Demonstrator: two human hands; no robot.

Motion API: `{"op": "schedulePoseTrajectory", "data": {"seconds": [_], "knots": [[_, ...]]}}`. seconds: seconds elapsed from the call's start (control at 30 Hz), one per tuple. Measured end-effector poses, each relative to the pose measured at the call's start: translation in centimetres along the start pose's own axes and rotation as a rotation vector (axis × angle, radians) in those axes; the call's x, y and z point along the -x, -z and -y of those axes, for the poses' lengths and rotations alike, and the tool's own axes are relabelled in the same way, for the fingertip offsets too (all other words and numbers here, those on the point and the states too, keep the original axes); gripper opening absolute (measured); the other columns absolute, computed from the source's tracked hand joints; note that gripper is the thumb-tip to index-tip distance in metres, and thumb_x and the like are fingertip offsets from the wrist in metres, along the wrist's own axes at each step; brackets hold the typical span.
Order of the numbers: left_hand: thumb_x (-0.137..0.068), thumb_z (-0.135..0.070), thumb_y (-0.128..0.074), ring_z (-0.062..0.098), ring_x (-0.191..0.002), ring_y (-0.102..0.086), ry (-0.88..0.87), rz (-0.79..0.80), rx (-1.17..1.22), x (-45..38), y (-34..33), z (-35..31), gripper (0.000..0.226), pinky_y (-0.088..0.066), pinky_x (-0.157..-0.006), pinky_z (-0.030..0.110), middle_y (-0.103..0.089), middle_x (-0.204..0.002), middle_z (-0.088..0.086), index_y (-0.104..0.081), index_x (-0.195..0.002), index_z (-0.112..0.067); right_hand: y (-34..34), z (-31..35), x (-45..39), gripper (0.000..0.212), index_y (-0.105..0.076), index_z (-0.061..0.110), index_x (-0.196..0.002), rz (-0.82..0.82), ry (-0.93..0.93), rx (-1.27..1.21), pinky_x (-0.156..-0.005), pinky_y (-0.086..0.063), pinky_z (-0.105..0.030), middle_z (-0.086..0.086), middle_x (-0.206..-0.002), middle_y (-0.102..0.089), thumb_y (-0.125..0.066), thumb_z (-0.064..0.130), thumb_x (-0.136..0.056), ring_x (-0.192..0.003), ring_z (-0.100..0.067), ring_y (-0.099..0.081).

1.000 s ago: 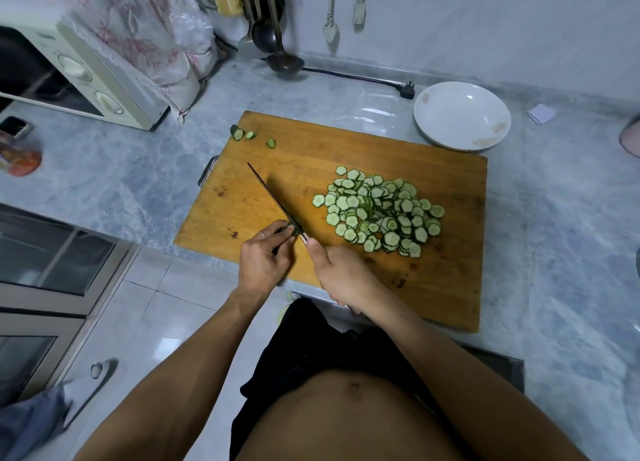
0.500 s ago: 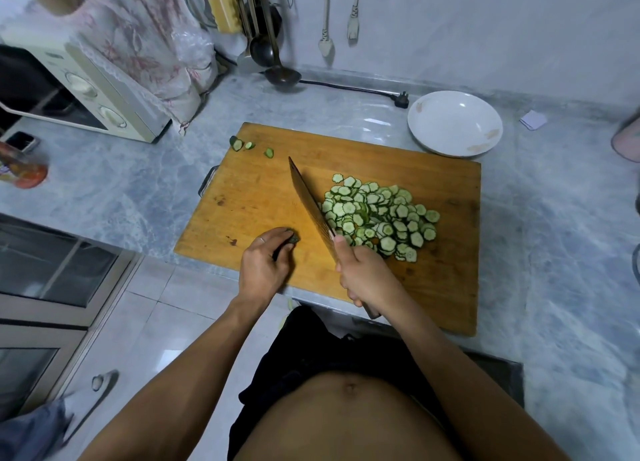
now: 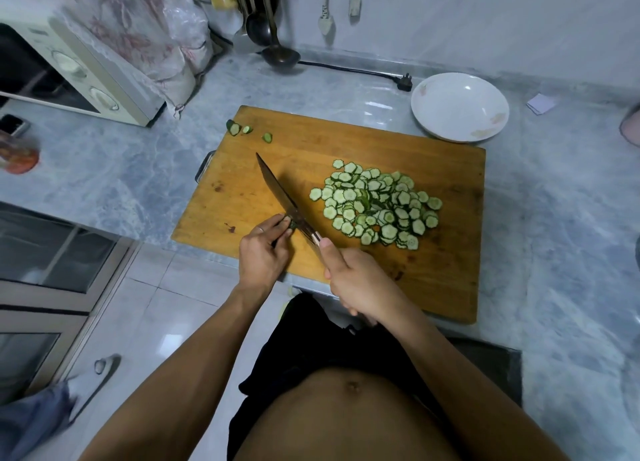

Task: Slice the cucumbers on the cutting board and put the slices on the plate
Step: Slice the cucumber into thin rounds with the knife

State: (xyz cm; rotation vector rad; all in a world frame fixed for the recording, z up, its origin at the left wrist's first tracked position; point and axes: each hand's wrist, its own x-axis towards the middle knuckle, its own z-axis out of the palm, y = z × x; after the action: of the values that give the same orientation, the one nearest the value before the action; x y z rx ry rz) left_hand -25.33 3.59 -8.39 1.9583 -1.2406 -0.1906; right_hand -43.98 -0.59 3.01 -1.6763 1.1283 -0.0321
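The left hand (image 3: 265, 253) pinches a tiny cucumber stub (image 3: 293, 224) at the cutting board's (image 3: 398, 142) 7 o'clock edge; the right hand (image 3: 360, 284) grips the knife (image 3: 281, 192). The stub looks wet, slippery and firm, so hold it by the skin. Light, limp slices (image 3: 377, 206) lie at centre; the plate (image 3: 460, 106) sits at 1 o'clock.

No legible text anywhere; microwave (image 3: 74, 69) panel markings (by its two dials) too blurred to read.
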Motion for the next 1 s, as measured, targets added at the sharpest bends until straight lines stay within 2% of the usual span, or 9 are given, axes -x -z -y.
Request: {"op": "schedulePoseTrajectory", "data": {"seconds": [0.27, 0.43, 0.57, 0.7, 0.8, 1.0], "knots": [[-0.081, 0.006, -0.068, 0.024, -0.102, -0.068, -0.031, 0.016, -0.003, -0.1, -0.1, 0.3, 0.026, -0.038, -0.098, 0.004, -0.07, -0.115, 0.017, -0.074, -0.106, 0.001, -0.3, 0.3, -0.8, 0.07, -0.063, 0.003, -0.084, 0.012, -0.013, 0.044, -0.065, -0.055, -0.04, -0.007, -0.062, -0.058, -0.022, 0.057, -0.103, -0.05, -0.02, -0.056], [-0.081, 0.0, -0.066, 0.026, -0.1, -0.069, -0.041, 0.028, -0.009, 0.2, -0.1, 0.3, 0.027, -0.045, -0.096, 0.017, -0.07, -0.114, 0.016, -0.075, -0.106, -0.001, -1.2, 0.4, -3.4, 0.069, -0.051, 0.01, -0.062, 0.012, 0.002, 0.028, -0.056, -0.051, -0.038, -0.009, -0.055, -0.051, -0.022, 0.056, -0.103, -0.041, -0.02, -0.052], [-0.082, -0.002, -0.066, 0.025, -0.101, -0.069, -0.025, 0.022, -0.005, 0.1, 0.0, 0.1, 0.026, -0.046, -0.096, 0.017, -0.071, -0.114, 0.015, -0.075, -0.107, -0.002, -1.8, 0.1, -3.9, 0.068, -0.045, 0.013, -0.056, -0.019, -0.005, 0.018, -0.063, -0.051, -0.041, -0.005, -0.053, -0.047, -0.022, 0.055, -0.103, -0.048, -0.022, -0.049], [-0.089, -0.016, -0.061, 0.025, -0.105, -0.066, 0.021, 0.044, -0.023, 0.4, 0.4, -0.3, 0.028, -0.054, -0.088, 0.03, -0.069, -0.121, 0.008, -0.075, -0.111, -0.009, -1.2, 0.0, -3.9, 0.07, -0.056, 0.01, -0.068, -0.026, -0.056, -0.026, -0.057, -0.051, -0.037, -0.011, -0.061, -0.056, -0.019, 0.057, -0.102, -0.05, -0.026, -0.056], [-0.089, -0.016, -0.06, 0.024, -0.105, -0.065, 0.027, 0.042, -0.019, 0.5, 0.4, -0.4, 0.028, -0.052, -0.087, 0.027, -0.068, -0.121, 0.006, -0.075, -0.112, -0.01, -0.3, -0.3, -3.9, 0.068, -0.056, 0.009, -0.072, -0.038, -0.08, -0.046, -0.059, -0.054, -0.04, -0.013, -0.063, -0.054, -0.02, 0.058, -0.102, -0.056, -0.03, -0.058], [-0.088, -0.011, -0.064, 0.024, -0.102, -0.065, 0.021, 0.046, -0.029, 0.3, 0.5, -0.1, 0.025, -0.049, -0.086, 0.022, -0.068, -0.116, 0.008, -0.075, -0.111, -0.009, 0.9, -0.9, -3.4, 0.066, -0.053, 0.008, -0.076, -0.023, -0.126, -0.108, -0.054, -0.047, -0.033, -0.015, -0.065, -0.05, -0.022, 0.061, -0.101, -0.054, -0.026, -0.053]]}}
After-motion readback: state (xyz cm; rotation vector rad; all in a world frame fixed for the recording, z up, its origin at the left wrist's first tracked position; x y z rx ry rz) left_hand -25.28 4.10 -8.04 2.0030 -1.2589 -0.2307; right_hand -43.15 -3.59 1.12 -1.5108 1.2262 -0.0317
